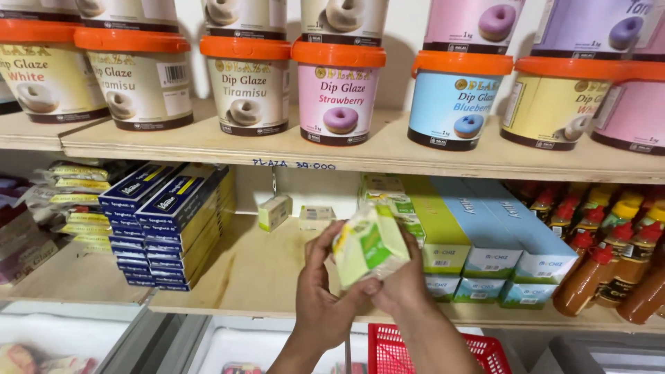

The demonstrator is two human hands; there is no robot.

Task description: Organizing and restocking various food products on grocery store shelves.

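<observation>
Both my hands hold a small green-and-white carton (367,244) in front of the lower wooden shelf (256,277). My left hand (322,294) grips its left side with fingers curled up along the edge. My right hand (403,284) supports it from below and behind on the right. The carton is tilted and slightly blurred. Just behind it on the shelf stand stacked long boxes in green (433,239) and light blue (516,239). A small pale box (275,211) lies further back on the shelf.
Orange-lidded glaze tubs (338,93) line the upper shelf (388,149). Dark blue flat boxes (166,228) are stacked at left, with yellow packets (80,201) beside them. Sauce bottles (609,260) crowd the right end. A red basket (443,350) sits below, next to chest freezers (125,343).
</observation>
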